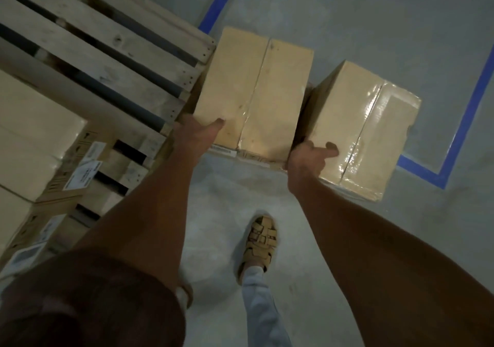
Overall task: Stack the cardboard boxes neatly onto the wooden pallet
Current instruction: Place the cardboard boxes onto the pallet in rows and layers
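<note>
A taped cardboard box [254,90] stands on the grey floor right beside the wooden pallet [107,42]. My left hand [197,138] grips its near left corner, thumb on the top face. My right hand [307,159] grips its near right side, fingers down in the gap, thumb resting on the second cardboard box [366,130] next to it. Several more cardboard boxes [32,138] with white labels are stacked on the pallet at the left.
Blue tape lines [465,122] mark the floor behind and to the right of the boxes. My sandalled foot [260,239] is on the pale floor below my hands. Bare pallet slats lie at the upper left.
</note>
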`<control>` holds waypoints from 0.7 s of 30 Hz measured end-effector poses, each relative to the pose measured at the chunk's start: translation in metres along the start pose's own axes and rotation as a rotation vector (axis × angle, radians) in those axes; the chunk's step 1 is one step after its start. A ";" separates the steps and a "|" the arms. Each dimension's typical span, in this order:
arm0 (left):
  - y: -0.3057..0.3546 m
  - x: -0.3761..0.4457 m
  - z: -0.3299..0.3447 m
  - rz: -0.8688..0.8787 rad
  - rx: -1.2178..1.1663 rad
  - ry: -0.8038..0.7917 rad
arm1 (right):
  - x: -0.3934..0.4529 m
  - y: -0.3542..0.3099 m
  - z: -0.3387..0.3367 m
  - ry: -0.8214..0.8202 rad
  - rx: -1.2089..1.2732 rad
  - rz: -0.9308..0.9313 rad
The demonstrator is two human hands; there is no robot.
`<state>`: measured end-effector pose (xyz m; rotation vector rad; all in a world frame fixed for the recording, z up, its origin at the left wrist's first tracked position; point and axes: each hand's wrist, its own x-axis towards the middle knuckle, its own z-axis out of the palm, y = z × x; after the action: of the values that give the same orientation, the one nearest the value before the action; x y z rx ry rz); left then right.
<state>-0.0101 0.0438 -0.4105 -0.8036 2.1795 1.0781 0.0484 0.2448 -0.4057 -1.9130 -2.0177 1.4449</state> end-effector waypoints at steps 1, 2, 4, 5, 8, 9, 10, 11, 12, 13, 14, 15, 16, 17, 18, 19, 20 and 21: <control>-0.004 -0.003 -0.006 0.006 0.004 0.044 | -0.001 0.006 -0.003 0.009 -0.028 -0.020; -0.010 -0.006 -0.011 0.010 0.018 0.074 | -0.004 0.010 -0.005 -0.012 -0.085 -0.030; -0.021 -0.011 -0.021 0.021 0.039 0.101 | -0.013 0.022 -0.006 -0.077 -0.195 -0.003; -0.024 -0.015 -0.026 0.029 0.000 0.097 | -0.020 0.027 -0.005 -0.105 -0.195 0.032; -0.026 -0.023 -0.038 0.061 -0.209 0.073 | -0.036 0.036 0.000 -0.177 -0.007 0.120; -0.024 -0.029 -0.043 0.067 -0.229 0.061 | -0.041 0.033 -0.001 -0.211 0.078 0.139; -0.022 -0.034 -0.050 0.067 -0.225 0.066 | -0.048 0.028 -0.003 -0.258 0.127 0.147; -0.017 -0.042 -0.058 0.078 -0.208 0.081 | -0.057 0.019 -0.005 -0.302 0.138 0.134; -0.011 -0.048 -0.067 0.086 -0.191 0.100 | -0.065 0.008 -0.007 -0.333 0.129 0.101; -0.002 -0.057 -0.077 0.099 -0.179 0.123 | -0.074 -0.007 -0.010 -0.344 0.109 0.054; 0.006 -0.066 -0.088 0.109 -0.180 0.142 | -0.084 -0.023 -0.012 -0.349 0.099 0.002; 0.016 -0.075 -0.101 0.120 -0.189 0.154 | -0.098 -0.043 -0.014 -0.363 0.094 -0.048; 0.027 -0.084 -0.116 0.125 -0.194 0.172 | -0.112 -0.065 -0.015 -0.386 0.086 -0.095; 0.038 -0.095 -0.134 0.125 -0.182 0.203 | -0.127 -0.089 -0.018 -0.404 0.057 -0.146; 0.049 -0.105 -0.153 0.113 -0.156 0.244 | -0.144 -0.112 -0.020 -0.422 0.002 -0.210; 0.060 -0.116 -0.175 0.101 -0.129 0.298 | -0.162 -0.134 -0.023 -0.437 -0.074 -0.277; 0.070 -0.124 -0.198 0.086 -0.120 0.359 | -0.181 -0.153 -0.022 -0.450 -0.140 -0.335; 0.079 -0.133 -0.222 0.074 -0.124 0.420 | -0.202 -0.172 -0.021 -0.447 -0.189 -0.391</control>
<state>-0.0301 -0.0664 -0.1644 -1.0940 2.5220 1.1744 -0.0227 0.1270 -0.1784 -1.2007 -2.6107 1.7289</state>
